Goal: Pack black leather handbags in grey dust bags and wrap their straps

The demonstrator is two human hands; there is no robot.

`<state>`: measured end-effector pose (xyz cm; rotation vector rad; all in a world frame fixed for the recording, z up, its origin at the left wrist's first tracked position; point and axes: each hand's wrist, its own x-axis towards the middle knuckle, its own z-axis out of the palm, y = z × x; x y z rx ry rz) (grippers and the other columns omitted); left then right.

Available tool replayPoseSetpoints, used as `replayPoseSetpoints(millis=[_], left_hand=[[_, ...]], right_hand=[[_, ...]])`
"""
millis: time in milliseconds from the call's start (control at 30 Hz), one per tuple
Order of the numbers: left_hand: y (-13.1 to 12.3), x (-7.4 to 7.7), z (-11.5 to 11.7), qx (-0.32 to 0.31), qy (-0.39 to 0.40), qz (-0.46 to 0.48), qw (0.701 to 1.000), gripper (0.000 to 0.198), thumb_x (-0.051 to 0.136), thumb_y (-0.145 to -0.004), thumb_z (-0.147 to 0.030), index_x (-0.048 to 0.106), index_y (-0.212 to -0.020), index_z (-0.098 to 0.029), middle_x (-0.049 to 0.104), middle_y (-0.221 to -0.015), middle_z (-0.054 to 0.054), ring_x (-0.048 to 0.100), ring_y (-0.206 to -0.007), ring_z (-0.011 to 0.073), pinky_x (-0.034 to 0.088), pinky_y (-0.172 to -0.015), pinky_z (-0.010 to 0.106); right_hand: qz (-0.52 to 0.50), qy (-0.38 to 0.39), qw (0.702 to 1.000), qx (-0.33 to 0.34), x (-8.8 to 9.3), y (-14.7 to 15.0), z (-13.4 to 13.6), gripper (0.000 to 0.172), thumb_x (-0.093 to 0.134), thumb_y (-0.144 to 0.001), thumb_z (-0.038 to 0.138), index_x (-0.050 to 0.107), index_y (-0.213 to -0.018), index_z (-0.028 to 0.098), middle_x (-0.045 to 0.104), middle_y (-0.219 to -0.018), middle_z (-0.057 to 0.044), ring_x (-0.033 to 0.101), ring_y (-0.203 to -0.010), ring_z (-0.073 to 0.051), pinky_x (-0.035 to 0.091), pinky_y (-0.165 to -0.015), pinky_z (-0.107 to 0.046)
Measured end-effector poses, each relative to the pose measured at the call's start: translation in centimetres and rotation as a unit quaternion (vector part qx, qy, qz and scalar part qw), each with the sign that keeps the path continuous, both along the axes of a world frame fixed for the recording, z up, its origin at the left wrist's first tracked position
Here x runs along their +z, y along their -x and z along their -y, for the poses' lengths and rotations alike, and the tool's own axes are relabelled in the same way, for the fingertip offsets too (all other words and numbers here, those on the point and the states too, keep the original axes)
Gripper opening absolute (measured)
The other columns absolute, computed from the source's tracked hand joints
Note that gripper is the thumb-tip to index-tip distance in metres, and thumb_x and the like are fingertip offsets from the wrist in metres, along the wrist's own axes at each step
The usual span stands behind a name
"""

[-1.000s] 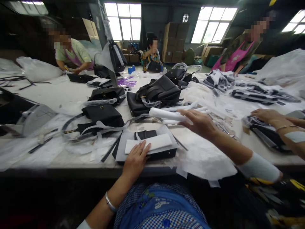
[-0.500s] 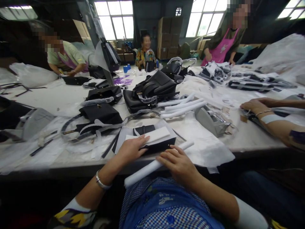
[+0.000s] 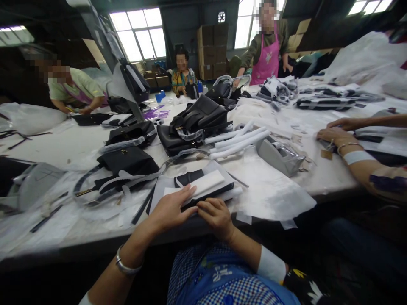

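Observation:
A black bag (image 3: 206,196) lies on its side at the table's near edge, a flat white strip (image 3: 208,183) and pale wrapping sheet on it. My left hand (image 3: 173,205) rests across the strip, its fingers stretched over the top and its thumb at the bag's near edge. My right hand (image 3: 218,218) has curled fingers closed on that near edge, beside the left thumb. The end of a white foam tube (image 3: 232,193) shows past my right hand along the bag's edge; its other part is hidden.
Several white tubes (image 3: 240,144) lie beyond the bag, beside a grey bag (image 3: 280,156). Black bags (image 3: 127,163) with wrapped handles lie to the left. A co-worker's hands (image 3: 333,133) are at the right. Other people work across the table.
The white tube, which stuck out over my lap, now lies mostly along the bag's near edge. My right hand has moved left and curled its fingers. The view has shifted.

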<state>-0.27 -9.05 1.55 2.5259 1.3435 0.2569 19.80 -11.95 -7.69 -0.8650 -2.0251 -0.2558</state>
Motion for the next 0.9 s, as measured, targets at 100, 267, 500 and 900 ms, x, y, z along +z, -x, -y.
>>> replayPoseSetpoints(millis=[100,267,500,900], left_hand=[[0.0,-0.3,0.3,0.012,0.004,-0.004,1.0,0.072,0.065,-0.086,-0.051,0.044,-0.147,-0.018,0.044,-0.151,0.015,0.05,-0.134,0.0294,0.045,-0.108,0.042],[-0.1,-3.2,0.8,0.02,-0.065,0.013,0.998,0.077,0.073,-0.083,-0.03,0.037,-0.15,-0.026,0.044,-0.153,0.012,0.05,-0.135,0.0267,0.048,-0.107,0.04],[-0.5,-4.2,1.4,0.047,-0.116,0.032,0.992,0.072,0.071,-0.085,-0.024,0.039,-0.149,-0.026,0.047,-0.151,0.012,0.051,-0.133,0.027,0.047,-0.108,0.043],[-0.7,-3.1,1.5,0.056,-0.095,0.04,0.993,0.07,0.072,-0.084,-0.024,0.042,-0.147,-0.028,0.048,-0.15,0.01,0.051,-0.133,0.0258,0.047,-0.108,0.043]], right_hand=[[-0.024,0.008,1.0,0.014,-0.2,0.3,-0.2,0.019,0.058,-0.097,0.022,0.072,-0.109,0.023,0.075,-0.107,-0.005,0.063,-0.097,-0.022,0.052,-0.082,-0.038],[-0.03,0.034,0.996,0.075,0.4,-0.4,-0.4,0.026,0.057,-0.097,0.019,0.068,-0.121,0.021,0.074,-0.108,-0.008,0.065,-0.1,-0.022,0.057,-0.084,-0.038],[0.009,0.065,0.997,-0.032,3.9,-6.1,0.6,0.031,0.055,-0.095,0.008,0.069,-0.117,0.025,0.075,-0.111,-0.003,0.064,-0.107,-0.023,0.048,-0.094,-0.043],[0.133,0.12,0.968,-0.173,3.8,-8.7,0.0,0.017,0.057,-0.096,0.025,0.07,-0.106,0.023,0.071,-0.106,-0.009,0.062,-0.091,-0.027,0.046,-0.075,-0.039]])
